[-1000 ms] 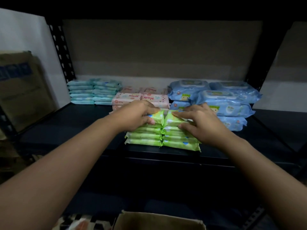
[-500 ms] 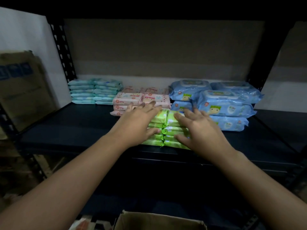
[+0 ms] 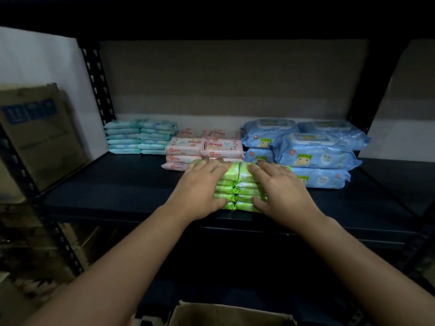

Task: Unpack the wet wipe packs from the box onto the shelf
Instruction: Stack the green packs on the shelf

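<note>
Both hands lie flat, gripping nothing: the left hand (image 3: pixel 200 184) and right hand (image 3: pixel 281 187) press the green packs (image 3: pixel 237 184) near the shelf (image 3: pixel 117 191) front edge; the pink packs (image 3: pixel 204 147) sit just behind.

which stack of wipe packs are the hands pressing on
The bright green plastic wipe packs at the shelf's front edge, under the left hand and right hand; the teal, pink and blue stacks sit untouched behind.

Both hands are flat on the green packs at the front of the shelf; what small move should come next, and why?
Probably lift both hands off and reach down to the box. The green packs already sit in two even stacks on the shelf, fingers straight, gripping nothing.
</note>
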